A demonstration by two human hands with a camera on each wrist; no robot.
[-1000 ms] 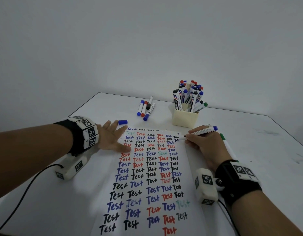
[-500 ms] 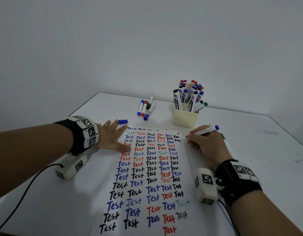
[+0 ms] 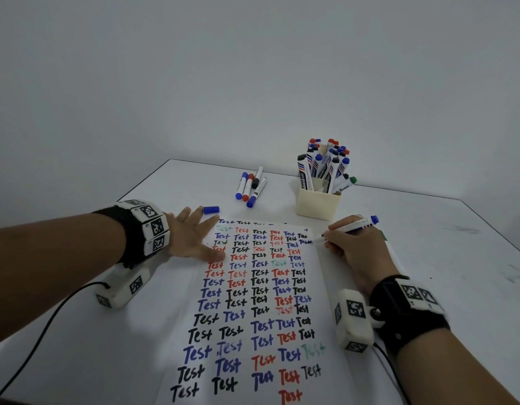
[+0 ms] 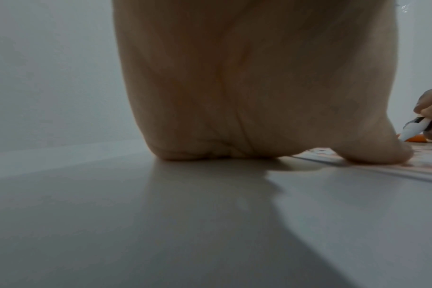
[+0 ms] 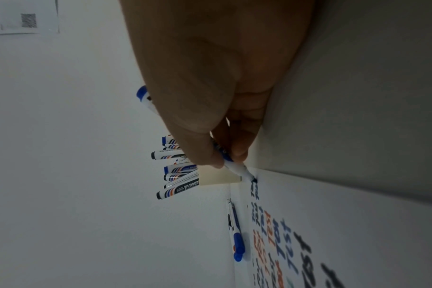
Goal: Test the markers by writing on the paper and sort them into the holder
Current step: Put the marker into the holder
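I am gripping the blue marker (image 3: pixel 352 228) in my right hand (image 3: pixel 355 249), writing on the paper (image 3: pixel 252 302) flattened by my spread left hand (image 3: pixel 191 238); recapping probably follows.

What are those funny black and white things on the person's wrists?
Both arms are bare, with no sleeves. Each wrist wears a wide black band: the left band and the right band. White blocks on the bands carry black-and-white checkered square patterns. A chunky white box with the same patterns hangs by each wrist, the left box and the right box. A thin black cable runs from the left box.
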